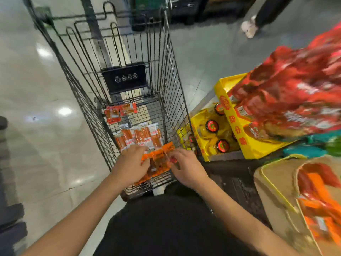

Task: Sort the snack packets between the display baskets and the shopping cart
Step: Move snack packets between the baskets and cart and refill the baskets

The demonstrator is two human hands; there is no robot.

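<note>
Both forearms extend toward 12 o'clock, converging. Left hand (pixel 132 164): fingers curled, pointing to 2 o'clock. Right hand (pixel 186 166): fingers curled, pointing to 10 o'clock. Both hands grip.

- There is only one view, from a camera worn on the person's head; no second view shares the scene with it.
- It looks forward and steeply down, over the person's dark torso and both forearms, into the shopping cart (pixel 129 100) just in front.
- The lens is wide: the cart wires bend outward, and the floor (pixel 36 89) curves at the left edge.
- The camera is near to the hands, which are in the lower middle of the frame.
- At the right edge, very close to the lens, the display baskets (pixel 273 183) look large and blurred.
</note>
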